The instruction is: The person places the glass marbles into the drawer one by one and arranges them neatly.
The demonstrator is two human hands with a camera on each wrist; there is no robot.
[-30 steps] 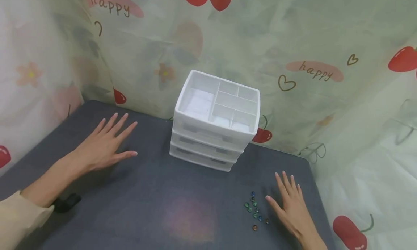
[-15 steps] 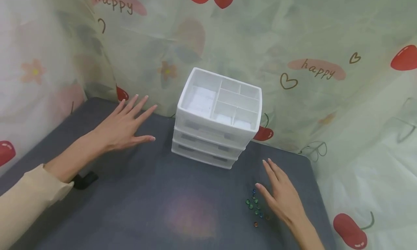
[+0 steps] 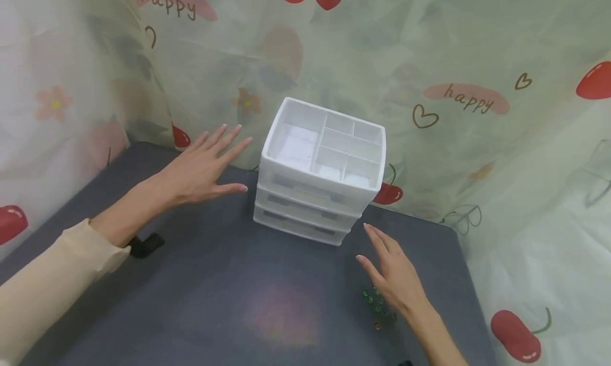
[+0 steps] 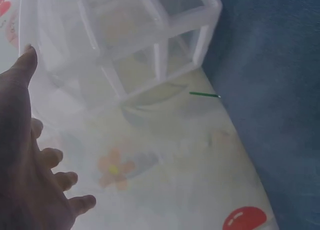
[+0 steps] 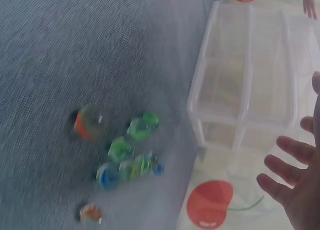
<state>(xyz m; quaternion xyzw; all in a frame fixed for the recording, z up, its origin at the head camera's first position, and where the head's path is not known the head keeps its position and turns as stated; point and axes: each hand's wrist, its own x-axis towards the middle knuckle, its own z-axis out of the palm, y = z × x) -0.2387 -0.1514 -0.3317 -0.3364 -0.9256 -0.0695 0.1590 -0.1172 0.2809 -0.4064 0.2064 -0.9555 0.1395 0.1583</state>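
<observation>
A white plastic drawer organizer (image 3: 305,196) stands at the back of the dark table, its top tray divided into compartments and its stacked drawers closed. To its left my left hand (image 3: 195,172) hovers with fingers spread, holding nothing; the thumb tip points at the organizer's side. My right hand (image 3: 393,273) reaches toward the organizer's front right corner, fingers extended and holding nothing. Glass marbles (image 3: 370,299) lie on the table below and left of that hand, which hides some of them. In the right wrist view, green and blue marbles (image 5: 120,150) sit clustered, with an orange-streaked marble (image 5: 89,122) apart.
A patterned cloth (image 3: 363,53) with cherries and hearts hangs behind and along both sides of the dark table (image 3: 215,292). A black strap piece (image 3: 147,245) shows under the left wrist. A green line (image 4: 204,94) shows near the table's edge.
My left hand has moved right and farther back, up to the organizer's left side. My right hand has moved left and forward, over the marbles toward the organizer. The marbles and organizer stay put.
</observation>
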